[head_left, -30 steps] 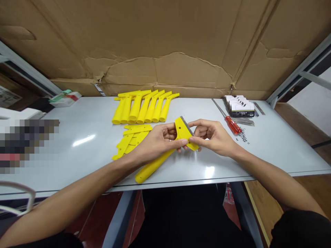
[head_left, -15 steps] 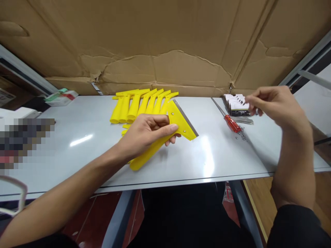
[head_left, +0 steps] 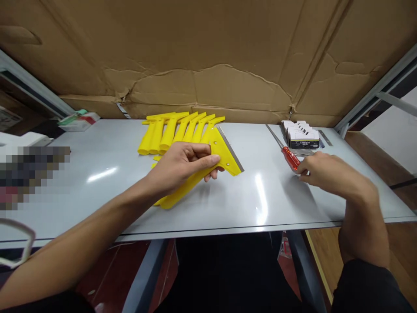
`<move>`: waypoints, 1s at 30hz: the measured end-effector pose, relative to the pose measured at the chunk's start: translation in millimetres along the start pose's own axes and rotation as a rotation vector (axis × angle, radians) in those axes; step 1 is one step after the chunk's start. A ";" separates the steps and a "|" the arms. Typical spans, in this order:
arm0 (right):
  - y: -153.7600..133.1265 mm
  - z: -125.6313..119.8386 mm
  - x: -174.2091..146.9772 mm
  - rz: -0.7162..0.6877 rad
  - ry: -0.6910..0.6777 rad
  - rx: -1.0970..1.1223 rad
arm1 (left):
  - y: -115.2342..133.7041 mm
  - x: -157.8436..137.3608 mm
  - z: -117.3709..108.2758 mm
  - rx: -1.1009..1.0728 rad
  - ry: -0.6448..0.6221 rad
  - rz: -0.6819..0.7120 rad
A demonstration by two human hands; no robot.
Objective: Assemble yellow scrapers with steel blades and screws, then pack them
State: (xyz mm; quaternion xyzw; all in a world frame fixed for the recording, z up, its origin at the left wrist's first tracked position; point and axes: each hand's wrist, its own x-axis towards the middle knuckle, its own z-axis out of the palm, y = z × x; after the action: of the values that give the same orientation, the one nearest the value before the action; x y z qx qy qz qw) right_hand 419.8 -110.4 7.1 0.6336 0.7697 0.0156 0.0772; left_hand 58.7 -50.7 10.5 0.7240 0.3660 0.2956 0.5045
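My left hand (head_left: pixel 185 167) is closed around the neck of a yellow scraper (head_left: pixel 223 150), its thumb flat on the head. A metal blade runs along the scraper's edge, which faces right, and small screw holes show on the head. My right hand (head_left: pixel 329 171) is down at the table over the pile of small screws, beside the handle end of a red screwdriver (head_left: pixel 291 159). Its fingertips are pinched together and pointing down. The hand hides most of the screws, and I cannot make out what is between the fingers.
A row of yellow scraper handles (head_left: pixel 167 132) lies at the back, with more under my left hand. White-and-black small boxes (head_left: pixel 302 135) stand at the back right near loose blades (head_left: pixel 325 137). Cardboard (head_left: pixel 208 52) backs the white table (head_left: pixel 110 200). A small box (head_left: pixel 80 121) sits back left.
My right hand has come down from beside the small boxes to the screws by the screwdriver. My left hand and the scraper have shifted slightly left.
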 end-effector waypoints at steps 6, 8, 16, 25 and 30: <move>-38.9 15.2 4.4 -0.018 -0.049 -0.269 | -2.8 -1.2 8.2 -0.069 -0.075 -0.053; -37.4 17.0 6.3 -0.042 -0.032 -0.264 | -2.2 -1.9 8.2 -0.066 -0.064 -0.054; -26.6 6.3 20.3 -0.253 0.032 0.138 | 5.7 -7.4 13.9 0.014 -0.087 -0.006; -81.3 26.0 47.5 -0.304 0.093 1.472 | -1.6 -11.9 32.5 0.030 -0.208 -0.004; -111.2 34.8 51.1 -0.303 0.035 1.778 | -4.3 -12.3 39.1 0.042 -0.255 -0.011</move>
State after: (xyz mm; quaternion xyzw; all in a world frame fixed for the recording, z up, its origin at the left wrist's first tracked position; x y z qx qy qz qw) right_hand 306.9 -84.8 -45.9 0.3509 0.5739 -0.5861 -0.4516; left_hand 82.0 -80.1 -6.7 0.7641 0.3087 0.1907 0.5334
